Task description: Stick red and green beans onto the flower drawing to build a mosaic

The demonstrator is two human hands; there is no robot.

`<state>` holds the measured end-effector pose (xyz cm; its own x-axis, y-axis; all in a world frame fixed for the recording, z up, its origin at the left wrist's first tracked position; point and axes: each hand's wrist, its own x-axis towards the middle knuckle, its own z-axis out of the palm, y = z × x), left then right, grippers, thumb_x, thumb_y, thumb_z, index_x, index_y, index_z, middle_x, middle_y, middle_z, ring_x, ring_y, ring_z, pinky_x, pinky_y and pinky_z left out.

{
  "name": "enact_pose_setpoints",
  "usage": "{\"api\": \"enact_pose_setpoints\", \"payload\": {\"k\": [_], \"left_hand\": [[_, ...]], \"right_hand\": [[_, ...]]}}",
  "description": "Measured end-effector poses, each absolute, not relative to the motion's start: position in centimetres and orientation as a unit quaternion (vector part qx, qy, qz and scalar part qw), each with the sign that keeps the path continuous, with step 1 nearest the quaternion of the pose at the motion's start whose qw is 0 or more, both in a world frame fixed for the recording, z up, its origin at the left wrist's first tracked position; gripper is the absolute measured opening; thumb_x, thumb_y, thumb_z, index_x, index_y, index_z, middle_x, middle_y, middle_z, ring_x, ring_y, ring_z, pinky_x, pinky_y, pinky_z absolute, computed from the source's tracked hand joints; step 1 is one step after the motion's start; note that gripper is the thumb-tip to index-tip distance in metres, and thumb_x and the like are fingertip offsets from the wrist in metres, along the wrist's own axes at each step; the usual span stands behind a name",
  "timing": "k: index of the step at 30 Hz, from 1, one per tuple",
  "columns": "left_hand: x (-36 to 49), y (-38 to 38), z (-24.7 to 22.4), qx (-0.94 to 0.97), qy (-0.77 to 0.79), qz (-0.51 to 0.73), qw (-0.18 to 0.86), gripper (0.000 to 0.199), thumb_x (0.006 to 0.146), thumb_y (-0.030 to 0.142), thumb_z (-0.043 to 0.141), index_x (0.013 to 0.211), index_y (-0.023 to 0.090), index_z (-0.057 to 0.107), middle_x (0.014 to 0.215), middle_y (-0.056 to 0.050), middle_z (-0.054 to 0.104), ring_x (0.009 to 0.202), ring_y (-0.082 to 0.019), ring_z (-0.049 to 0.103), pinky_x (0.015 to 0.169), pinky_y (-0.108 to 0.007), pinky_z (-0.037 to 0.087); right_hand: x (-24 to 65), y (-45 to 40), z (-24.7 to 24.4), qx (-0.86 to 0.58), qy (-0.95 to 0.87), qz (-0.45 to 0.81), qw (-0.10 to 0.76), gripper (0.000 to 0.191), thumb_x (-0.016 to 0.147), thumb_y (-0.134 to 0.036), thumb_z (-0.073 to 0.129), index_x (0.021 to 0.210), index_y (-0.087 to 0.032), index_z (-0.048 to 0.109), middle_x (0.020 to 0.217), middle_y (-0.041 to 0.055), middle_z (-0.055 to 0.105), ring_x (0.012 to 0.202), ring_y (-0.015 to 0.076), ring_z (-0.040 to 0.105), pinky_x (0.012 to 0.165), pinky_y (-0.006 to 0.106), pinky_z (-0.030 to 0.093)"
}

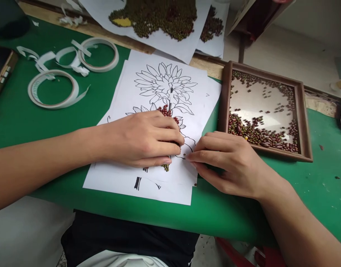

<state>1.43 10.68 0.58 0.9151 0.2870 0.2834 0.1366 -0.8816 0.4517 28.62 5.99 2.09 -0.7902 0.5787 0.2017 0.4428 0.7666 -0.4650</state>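
White paper sheets (112,178) with a printed flower outline lie on the green table. Red beans (165,110) and green beans (166,168) cover part of the drawing. My left hand (148,139) rests flat over this part, fingers stretched out and hiding most of the beans. At the right side of the paper, my right hand (228,161) has its thumb and fingertips drawn together. One small bean (184,154) shows on the paper just left of those fingertips. Whatever they hold, if anything, is hidden.
A brown framed tray (306,122) with loose red and green beans stands to the right. Tape rolls (54,89) and tape scraps (46,57) lie on the left. Behind is a sheet (181,48) bearing a bean picture. A phone-like device (3,70) sits at the left edge.
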Motion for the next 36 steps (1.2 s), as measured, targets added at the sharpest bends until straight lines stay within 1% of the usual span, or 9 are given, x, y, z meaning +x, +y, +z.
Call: {"api": "enact_pose_setpoints", "payload": {"k": [5, 13, 18, 25, 31, 36], "left_hand": [[1.39, 10.63, 0.59, 0.96, 0.109, 0.156, 0.205, 0.019, 0.1, 0.026, 0.063, 0.116, 0.027, 0.074, 0.126, -0.007, 0.074, 0.123, -0.025, 0.063, 0.102, -0.04, 0.052], [1.43, 10.6, 0.56, 0.953, 0.111, 0.182, 0.214, 0.017, 0.098, 0.026, 0.066, 0.112, 0.026, 0.075, 0.123, -0.007, 0.075, 0.12, -0.024, 0.065, 0.1, -0.038, 0.053], [1.37, 10.61, 0.52, 0.963, 0.106, 0.155, 0.191, 0.019, 0.101, 0.027, 0.061, 0.115, 0.025, 0.074, 0.126, -0.007, 0.074, 0.123, -0.026, 0.063, 0.103, -0.041, 0.052], [1.41, 10.59, 0.46, 0.958, 0.111, 0.173, 0.2, 0.021, 0.099, 0.025, 0.064, 0.117, 0.025, 0.074, 0.125, -0.007, 0.075, 0.121, -0.025, 0.065, 0.1, -0.039, 0.054], [1.38, 10.61, 0.43, 0.965, 0.105, 0.155, 0.183, 0.022, 0.101, 0.025, 0.061, 0.118, 0.024, 0.074, 0.127, -0.008, 0.075, 0.122, -0.026, 0.065, 0.102, -0.041, 0.053], [1.42, 10.61, 0.46, 0.962, 0.109, 0.164, 0.19, 0.02, 0.1, 0.025, 0.062, 0.116, 0.025, 0.074, 0.125, -0.007, 0.075, 0.121, -0.025, 0.065, 0.1, -0.04, 0.054]], "right_hand": [[28.76, 6.07, 1.86, -0.277, -0.926, 0.195, 0.167, 0.017, 0.102, -0.017, 0.059, 0.105, -0.019, 0.076, 0.085, 0.005, 0.071, 0.07, 0.0163, 0.061, 0.066, 0.033, 0.045], [28.55, 6.16, 1.8, -0.272, -0.929, 0.2, 0.155, 0.022, 0.104, -0.016, 0.056, 0.112, -0.018, 0.076, 0.085, 0.0056, 0.071, 0.071, 0.0168, 0.062, 0.067, 0.032, 0.046], [28.53, 6.13, 1.73, -0.266, -0.93, 0.2, 0.159, 0.022, 0.104, -0.016, 0.056, 0.112, -0.017, 0.076, 0.085, 0.0061, 0.071, 0.072, 0.0172, 0.063, 0.067, 0.033, 0.046], [28.56, 6.21, 1.7, -0.27, -0.93, 0.185, 0.166, 0.021, 0.103, -0.015, 0.057, 0.113, -0.017, 0.075, 0.083, 0.0049, 0.071, 0.07, 0.0165, 0.062, 0.066, 0.032, 0.046], [28.46, 6.13, 1.62, -0.268, -0.929, 0.195, 0.161, 0.021, 0.104, -0.016, 0.057, 0.114, -0.017, 0.076, 0.084, 0.0055, 0.072, 0.072, 0.017, 0.064, 0.068, 0.033, 0.047], [28.49, 6.15, 1.7, -0.268, -0.929, 0.2, 0.158, 0.023, 0.105, -0.016, 0.055, 0.115, -0.018, 0.076, 0.085, 0.0056, 0.072, 0.073, 0.0169, 0.064, 0.068, 0.033, 0.047]]}}
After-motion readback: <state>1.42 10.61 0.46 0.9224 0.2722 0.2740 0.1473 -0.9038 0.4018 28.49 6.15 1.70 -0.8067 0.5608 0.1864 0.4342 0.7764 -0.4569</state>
